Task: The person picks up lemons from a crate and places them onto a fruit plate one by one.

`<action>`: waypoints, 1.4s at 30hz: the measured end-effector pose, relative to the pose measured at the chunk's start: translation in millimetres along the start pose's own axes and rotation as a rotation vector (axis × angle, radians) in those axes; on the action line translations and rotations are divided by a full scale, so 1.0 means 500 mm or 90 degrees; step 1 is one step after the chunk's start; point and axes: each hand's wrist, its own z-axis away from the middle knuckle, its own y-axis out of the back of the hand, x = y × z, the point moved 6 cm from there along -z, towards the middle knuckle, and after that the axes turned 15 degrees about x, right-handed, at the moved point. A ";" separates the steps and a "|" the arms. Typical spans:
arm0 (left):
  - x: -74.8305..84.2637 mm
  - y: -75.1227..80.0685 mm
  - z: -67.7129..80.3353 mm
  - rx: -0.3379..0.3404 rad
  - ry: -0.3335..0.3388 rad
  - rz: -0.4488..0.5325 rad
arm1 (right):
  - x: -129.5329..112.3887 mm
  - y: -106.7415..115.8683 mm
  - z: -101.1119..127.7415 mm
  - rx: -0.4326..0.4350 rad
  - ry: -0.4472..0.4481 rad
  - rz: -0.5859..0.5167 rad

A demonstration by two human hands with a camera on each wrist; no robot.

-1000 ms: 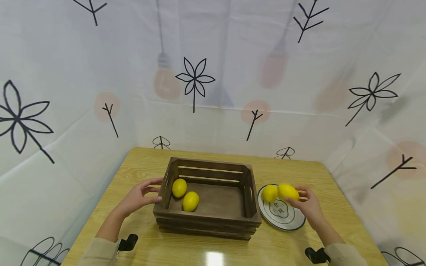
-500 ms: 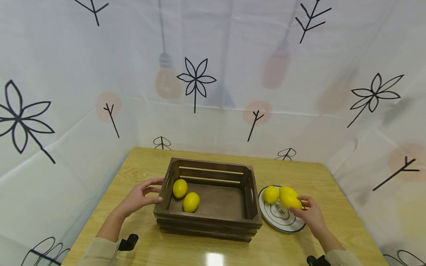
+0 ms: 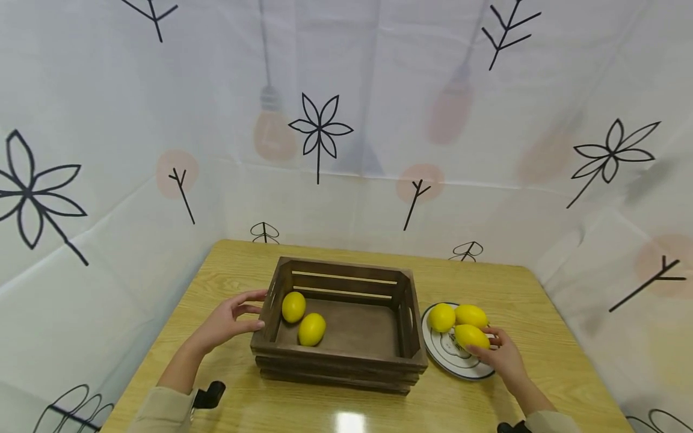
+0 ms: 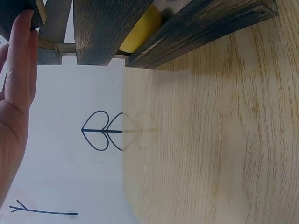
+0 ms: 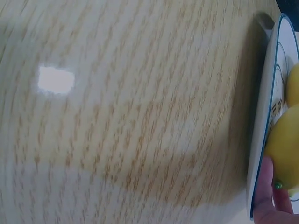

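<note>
A: How were the hands placed?

B: Well apart. The left hand (image 3: 230, 322) had its fingers spread and touching the left end of the slatted wooden crate (image 3: 341, 365). The right hand (image 3: 505, 356) pinched the front lemon (image 3: 470, 338) between thumb and fingers.

A: And where was that lemon?

B: At the white, dark-rimmed plate (image 3: 455, 364), which sat on the counter (image 3: 233, 361) just right of the crate. I couldn't tell whether the plate bore its full weight. In the right wrist view, a small green spot showed on it by the thumb.

A: What had changed?

B: 1 second before, the gripped lemon was farther back, and only 2 showed at the plate. 0.5 seconds before, it partly covered the rear lemon (image 3: 471, 314). By this moment it was lower, in front, and 3 showed clearly, counting the left lemon (image 3: 441, 317).

A: Anything unchanged?

B: The left hand had kept its place, and 2 crate lemons (image 3: 311, 329) lay near the crate's left end.
</note>
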 end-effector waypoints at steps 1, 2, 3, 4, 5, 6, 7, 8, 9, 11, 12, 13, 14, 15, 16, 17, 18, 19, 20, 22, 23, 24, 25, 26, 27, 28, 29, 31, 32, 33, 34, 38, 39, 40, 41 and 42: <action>0.000 0.000 0.000 0.000 -0.001 0.001 | -0.001 0.000 -0.001 -0.001 -0.001 -0.001; 0.001 0.000 -0.001 0.002 -0.002 0.000 | -0.002 -0.001 -0.001 -0.001 -0.003 -0.002; 0.001 0.001 -0.001 0.003 -0.001 0.000 | -0.003 -0.001 -0.002 -0.003 -0.004 -0.002; 0.001 0.002 -0.001 0.004 0.000 0.000 | -0.004 -0.001 -0.003 -0.005 -0.004 -0.001; 0.001 0.002 -0.001 0.003 -0.001 -0.001 | -0.005 -0.001 -0.003 -0.006 -0.003 0.002; 0.002 0.002 -0.001 0.002 -0.002 -0.002 | -0.006 0.000 -0.004 -0.007 0.000 0.008; 0.002 0.002 -0.001 0.002 -0.004 -0.003 | -0.007 0.001 -0.004 -0.008 0.003 0.014; 0.003 0.002 -0.001 0.001 -0.005 -0.002 | -0.009 0.002 -0.005 -0.009 0.007 0.022; 0.003 0.001 -0.001 -0.001 -0.007 -0.001 | -0.011 0.004 -0.005 -0.011 0.011 0.027; 0.004 0.001 -0.001 -0.004 -0.011 0.001 | -0.016 0.009 -0.004 -0.012 0.021 0.040; 0.003 0.001 -0.001 -0.004 -0.011 0.003 | -0.020 0.012 -0.003 -0.013 0.026 0.047; 0.003 0.001 -0.001 -0.005 -0.010 0.005 | -0.022 0.015 -0.003 -0.012 0.029 0.051; 0.003 0.001 -0.001 -0.006 -0.009 0.006 | -0.025 0.018 -0.002 -0.013 0.033 0.055; 0.003 0.001 -0.001 -0.006 -0.009 0.006 | -0.028 0.021 -0.001 -0.014 0.035 0.056; 0.003 0.001 0.000 -0.006 -0.009 0.004 | -0.031 0.025 0.000 -0.013 0.040 0.062; 0.002 0.001 0.000 -0.006 -0.008 0.003 | -0.034 0.028 0.001 -0.013 0.043 0.061; 0.002 0.001 0.000 -0.005 -0.008 0.002 | -0.037 0.032 0.001 -0.013 0.045 0.061; 0.002 0.002 0.000 -0.005 -0.007 0.001 | -0.040 0.036 0.002 -0.011 0.047 0.058; 0.002 0.002 -0.001 -0.005 -0.008 0.001 | -0.044 0.039 0.002 -0.011 0.049 0.055; 0.002 0.002 -0.001 -0.003 -0.009 -0.002 | -0.051 0.046 0.003 -0.007 0.053 0.048; 0.002 0.002 -0.001 -0.003 -0.010 -0.002 | -0.054 0.048 0.003 -0.006 0.054 0.044; 0.002 0.003 -0.001 -0.003 -0.011 -0.003 | -0.057 0.050 0.003 -0.004 0.056 0.043; 0.002 0.003 -0.002 -0.002 -0.012 -0.004 | -0.060 0.052 0.003 -0.003 0.057 0.041; 0.002 0.003 -0.001 -0.002 -0.014 -0.005 | -0.063 0.054 0.004 -0.002 0.059 0.040; 0.002 0.004 -0.001 -0.001 -0.016 -0.008 | -0.066 0.055 0.003 -0.001 0.060 0.040; 0.002 0.004 -0.001 0.001 -0.015 -0.008 | -0.069 0.055 0.004 0.001 0.062 0.040; 0.001 0.004 -0.001 0.002 -0.015 -0.008 | -0.071 0.055 0.004 0.001 0.063 0.038; 0.001 0.004 0.000 0.002 -0.015 -0.010 | -0.076 0.055 0.004 0.004 0.067 0.038; 0.000 0.004 0.000 0.002 -0.015 -0.010 | -0.079 0.054 0.004 0.004 0.070 0.038; -0.001 0.004 0.000 0.003 -0.012 -0.011 | -0.081 0.053 0.005 0.003 0.072 0.037; -0.002 0.004 0.000 0.004 -0.008 -0.009 | -0.083 0.052 0.005 0.002 0.075 0.035; -0.004 0.002 -0.001 0.002 -0.003 -0.010 | -0.098 0.051 0.008 0.001 0.089 0.032; -0.003 0.002 -0.002 0.002 -0.004 -0.010 | -0.103 0.051 0.009 0.000 0.094 0.030; -0.002 0.001 -0.002 0.001 -0.008 -0.010 | -0.107 0.051 0.010 0.001 0.099 0.030; -0.001 0.000 -0.002 -0.001 -0.012 -0.011 | -0.112 0.050 0.011 0.001 0.103 0.029; 0.000 0.000 -0.002 -0.002 -0.016 -0.013 | -0.116 0.050 0.012 0.001 0.108 0.028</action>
